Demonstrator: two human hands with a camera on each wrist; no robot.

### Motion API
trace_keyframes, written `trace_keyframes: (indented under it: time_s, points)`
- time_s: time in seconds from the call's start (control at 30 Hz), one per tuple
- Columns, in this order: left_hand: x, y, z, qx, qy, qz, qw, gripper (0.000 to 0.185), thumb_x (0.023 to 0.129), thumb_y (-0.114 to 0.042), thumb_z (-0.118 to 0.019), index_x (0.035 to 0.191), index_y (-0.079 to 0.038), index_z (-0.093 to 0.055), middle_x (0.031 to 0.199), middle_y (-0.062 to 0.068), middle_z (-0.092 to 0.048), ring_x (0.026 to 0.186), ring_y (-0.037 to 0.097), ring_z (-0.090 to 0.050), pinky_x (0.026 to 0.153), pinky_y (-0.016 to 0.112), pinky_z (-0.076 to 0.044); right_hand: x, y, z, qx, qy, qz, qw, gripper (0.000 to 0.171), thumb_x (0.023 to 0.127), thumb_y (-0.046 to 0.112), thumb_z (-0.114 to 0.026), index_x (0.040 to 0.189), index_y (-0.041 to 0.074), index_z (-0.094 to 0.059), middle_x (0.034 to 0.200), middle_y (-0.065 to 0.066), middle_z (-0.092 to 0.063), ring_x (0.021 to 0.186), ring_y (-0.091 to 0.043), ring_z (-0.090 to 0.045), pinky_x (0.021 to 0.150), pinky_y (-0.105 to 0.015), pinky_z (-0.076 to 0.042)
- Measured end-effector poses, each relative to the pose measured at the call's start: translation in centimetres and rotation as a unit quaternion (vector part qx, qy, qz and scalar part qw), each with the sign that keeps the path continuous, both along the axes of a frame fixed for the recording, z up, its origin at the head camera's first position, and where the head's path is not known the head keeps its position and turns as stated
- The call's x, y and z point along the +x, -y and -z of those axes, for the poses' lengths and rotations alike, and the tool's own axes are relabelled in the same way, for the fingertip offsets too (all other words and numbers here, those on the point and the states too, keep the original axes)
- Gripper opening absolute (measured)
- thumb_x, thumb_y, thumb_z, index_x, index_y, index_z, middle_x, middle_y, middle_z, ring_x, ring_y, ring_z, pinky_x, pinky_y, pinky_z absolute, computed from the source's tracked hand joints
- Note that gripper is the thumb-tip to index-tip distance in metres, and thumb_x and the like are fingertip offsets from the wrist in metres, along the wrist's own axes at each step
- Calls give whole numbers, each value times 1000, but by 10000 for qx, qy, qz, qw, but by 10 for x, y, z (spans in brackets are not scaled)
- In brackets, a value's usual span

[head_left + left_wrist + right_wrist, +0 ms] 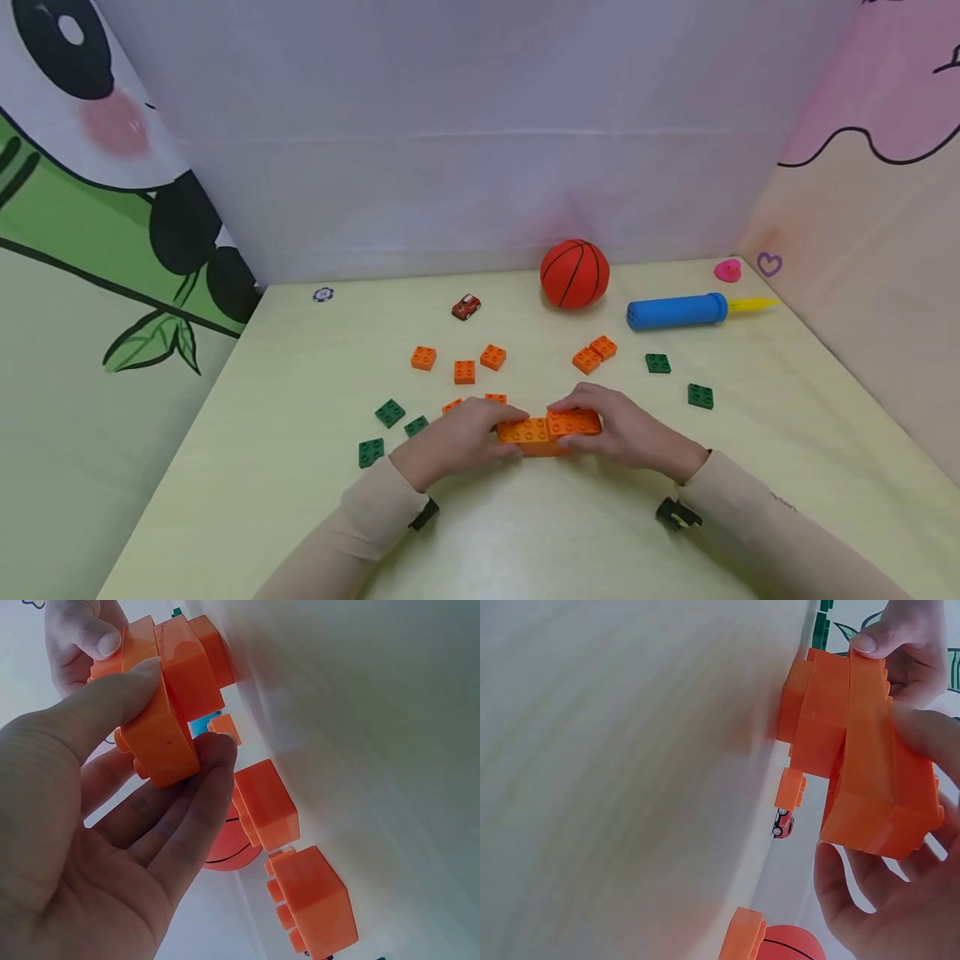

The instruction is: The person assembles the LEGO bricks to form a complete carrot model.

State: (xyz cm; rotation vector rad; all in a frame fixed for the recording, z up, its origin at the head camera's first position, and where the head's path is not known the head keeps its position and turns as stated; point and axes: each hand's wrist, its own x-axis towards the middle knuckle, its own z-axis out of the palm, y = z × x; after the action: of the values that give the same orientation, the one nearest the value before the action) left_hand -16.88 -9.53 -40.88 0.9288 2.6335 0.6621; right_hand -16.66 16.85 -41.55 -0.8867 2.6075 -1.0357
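Near the front middle of the table, several orange building blocks (pixel 522 431) are stacked together, with more than one layer showing in both wrist views. My left hand (pixel 463 442) pinches the left end of the stack between thumb and fingers. At the right end, my right hand (pixel 626 425) grips the orange block (pixel 574 422) on the upper layer, thumb on the near side and fingers behind it. In the right wrist view, a narrow gap runs between the long upper block (pixel 862 772) and the block (pixel 821 712) beneath it.
Loose orange blocks (pixel 464 372) lie behind the hands, and an orange pair (pixel 587 360) lies to the right. Green blocks (pixel 371 452) are scattered left and right. Farther back are a toy car (pixel 467 307), basketball (pixel 574 274), blue pump (pixel 677 311), pink duck (pixel 727 270) and chip (pixel 323 294).
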Motion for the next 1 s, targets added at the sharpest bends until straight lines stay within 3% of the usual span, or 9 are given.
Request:
trace_keyframes:
  time_s: [0.33,0.47,0.57,0.73,0.87,1.0]
  points:
    - [-1,2,-3,36,92,-20,9999,49,90,-33,-75,134,-14,-64,127,-4,-67,108,11,-61,96,31,-51,-1,-1,-2,-3,140,21,9999,47,89,40,-75,130,21,-66,112,12,-62,102,-11,-56,92,-36,-51]
    - [-5,16,-9,319,207,-194,9991,55,89,-40,-75,135,-12,-63,119,-3,-69,102,12,-62,91,31,-53,0,-1,-2,23,159,41,9999,49,88,43,-74,131,22,-65,116,13,-62,108,-12,-56,97,-42,-49]
    - [-10,27,-12,452,58,-434,9980,51,91,-37,-74,133,-10,-65,116,0,-70,101,16,-64,88,34,-54,-1,-2,-3,87,145,69,9998,50,89,45,-74,132,22,-64,122,12,-62,114,-15,-55,101,-46,-47]
    - [-19,40,-6,95,-254,-896,9956,39,93,-24,-72,128,-9,-67,119,5,-69,104,20,-64,91,38,-54,-2,-1,-3,154,157,20,9998,51,89,46,-73,133,22,-63,123,13,-62,115,-13,-55,103,-46,-47]
    - [-24,44,1,-272,-162,-1342,9904,40,89,-21,-76,126,-9,-68,115,4,-69,101,20,-62,93,38,-52,-3,0,-3,158,110,-38,9998,50,90,45,-72,134,22,-63,121,15,-61,111,-10,-56,100,-43,-48]
    - [-28,44,5,-593,-42,-1521,9866,41,87,-23,-78,124,-9,-69,109,2,-69,92,17,-58,89,36,-52,-5,1,-2,193,94,-25,9998,50,90,47,-71,134,23,-63,120,16,-61,110,-9,-55,99,-42,-49]
